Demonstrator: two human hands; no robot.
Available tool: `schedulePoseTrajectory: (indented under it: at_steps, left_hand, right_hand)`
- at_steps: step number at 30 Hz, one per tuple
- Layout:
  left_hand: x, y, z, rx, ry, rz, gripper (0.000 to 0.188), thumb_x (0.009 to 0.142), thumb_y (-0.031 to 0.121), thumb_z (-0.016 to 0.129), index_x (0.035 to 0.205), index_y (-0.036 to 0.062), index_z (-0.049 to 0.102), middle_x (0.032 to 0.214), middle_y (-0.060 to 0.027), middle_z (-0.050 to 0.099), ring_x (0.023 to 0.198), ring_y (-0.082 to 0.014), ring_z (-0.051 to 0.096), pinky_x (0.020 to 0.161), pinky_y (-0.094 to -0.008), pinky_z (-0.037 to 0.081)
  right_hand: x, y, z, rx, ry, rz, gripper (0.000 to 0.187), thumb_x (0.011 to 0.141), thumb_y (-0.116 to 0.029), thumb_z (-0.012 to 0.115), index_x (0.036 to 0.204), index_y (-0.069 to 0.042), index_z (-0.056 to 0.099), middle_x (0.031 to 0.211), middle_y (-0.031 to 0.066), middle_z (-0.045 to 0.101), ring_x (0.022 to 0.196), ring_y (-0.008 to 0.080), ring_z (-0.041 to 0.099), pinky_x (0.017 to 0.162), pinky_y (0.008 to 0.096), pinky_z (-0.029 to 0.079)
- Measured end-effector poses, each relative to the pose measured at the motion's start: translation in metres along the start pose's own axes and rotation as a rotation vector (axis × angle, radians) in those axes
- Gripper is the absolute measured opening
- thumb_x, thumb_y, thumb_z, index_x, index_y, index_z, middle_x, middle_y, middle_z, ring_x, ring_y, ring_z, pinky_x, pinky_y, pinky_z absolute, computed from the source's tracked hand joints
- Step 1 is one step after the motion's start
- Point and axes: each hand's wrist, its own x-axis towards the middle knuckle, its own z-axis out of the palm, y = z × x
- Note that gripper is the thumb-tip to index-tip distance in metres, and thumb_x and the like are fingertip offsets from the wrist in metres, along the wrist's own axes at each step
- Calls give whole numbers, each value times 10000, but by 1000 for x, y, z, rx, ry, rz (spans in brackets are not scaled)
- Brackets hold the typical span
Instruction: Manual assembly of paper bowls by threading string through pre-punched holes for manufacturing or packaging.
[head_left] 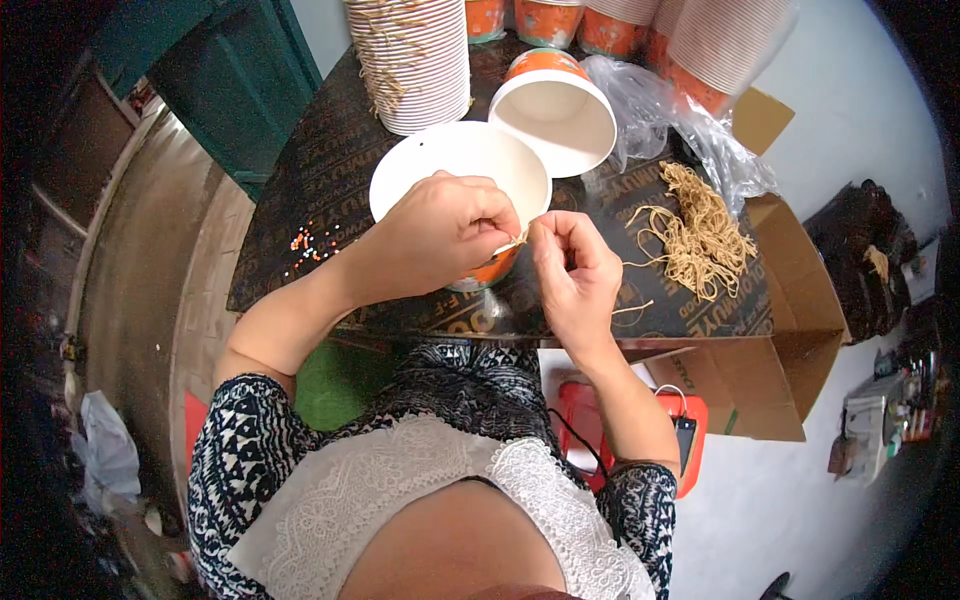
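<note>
Head view shows your dark worktop printed with tan lettering (335, 160), and near its left edge lie scattered tiny multicoloured beads (313, 245). Toward the far edge, you have a tall stack of nested white-rimmed paper buckets (415, 70), with tan strings hanging along its side. In front of it, close to the near edge, sits a round white-lined paper bucket with an orange outside (400, 180), its open mouth facing you. Your left hand (455, 220) is over this bucket, thumb and forefinger pinching a thin tan string (516, 240) at the bucket's near rim. Just beside it, your right hand (575, 260) pinches the string too, fingertips nearly meeting those of the left. Behind the hands, a second white-lined orange bucket (555, 115) is tipped, mouth toward you. To its right lies a crumpled clear plastic bag (640, 120); nearer the worktop's right edge rests a loose tangle of tan string (710, 240).
</note>
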Motion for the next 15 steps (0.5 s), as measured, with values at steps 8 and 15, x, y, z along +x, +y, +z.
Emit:
schedulePoseTrajectory:
  at_steps: [8, 15]
  left_hand:
    - [0, 4, -1, -148, -93, -295, 75, 847, 62, 656, 827, -9, 643, 731, -46, 634, 671, -86, 583, 626, -257, 485]
    - [5, 0, 3, -172, -16, -245, 111, 865, 79, 656, 830, -15, 608, 720, -24, 626, 660, -54, 568, 597, -238, 491]
  right_hand:
    - [-1, -4, 3, 20, 13, 89, 66, 858, 4, 676, 899, 0, 625, 679, 36, 562, 583, 62, 479, 538, 229, 421]
    - [1, -4, 2, -99, -6, -147, 85, 834, 10, 676, 911, -2, 640, 709, 99, 592, 548, 148, 528, 526, 276, 443]
